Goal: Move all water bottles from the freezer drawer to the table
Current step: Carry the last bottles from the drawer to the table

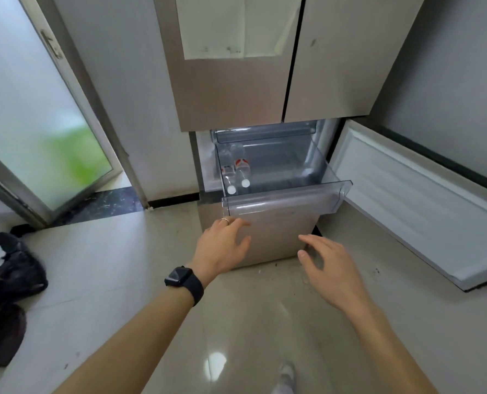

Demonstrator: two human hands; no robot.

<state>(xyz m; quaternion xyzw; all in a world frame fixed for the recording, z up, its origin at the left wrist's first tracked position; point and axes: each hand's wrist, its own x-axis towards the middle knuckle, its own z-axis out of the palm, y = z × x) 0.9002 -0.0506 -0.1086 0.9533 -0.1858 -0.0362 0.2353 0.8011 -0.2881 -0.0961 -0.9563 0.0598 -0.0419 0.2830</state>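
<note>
The clear plastic freezer drawer (286,201) is pulled out from the lower part of the fridge. Two water bottles lie side by side at its left end, white caps toward me: the left bottle (228,177) and the right bottle (241,170), both with red-and-white labels. My left hand (222,245), with a ring and a black watch on the wrist, hovers just below the drawer's front left corner, fingers spread and holding nothing. Lower and to the right, my right hand (332,267) is also spread and holds nothing.
The freezer door (424,206) stands swung open to the right. The upper fridge doors (236,66) are closed. A glass door (37,123) stands at the left. Black bags (6,280) lie on the tiled floor at the far left. The table is not in view.
</note>
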